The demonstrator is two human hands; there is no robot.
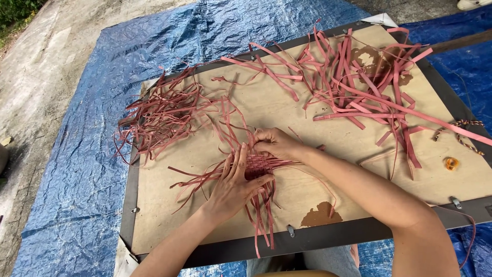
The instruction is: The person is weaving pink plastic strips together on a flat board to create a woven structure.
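While the left hand (233,184) lies flat, fingers spread, on the small woven patch (259,165), the right hand (277,143) pinches one of its strips at the patch's far edge. Left grip: open, pressing down, not clamped. Right grip: fingertips together on a strip (259,149).

Location: the patch sits near the middle of the wooden board (287,110), a bit toward the near edge. Loose ends fan out of it toward the near edge and the left side.

Handling, my read:
- Strips look thin, flat and very light. They bend easily along their length and probably kink if folded sharply.
- The weave is only a few rows and nothing locks it. Lift it by one strip and it likely slides apart.
- Surface looks smooth, so crossings may slip unless held flat.
- Best hold: palm flat on the woven area, pinch single strips close to the weave, not at the free ends.

Around it: thin strip bundle (164,113) near the left edge, wider strip pile (359,82) at the far right corner, small orange object (451,163) near the right edge. Board lies on a blue tarp (82,169).
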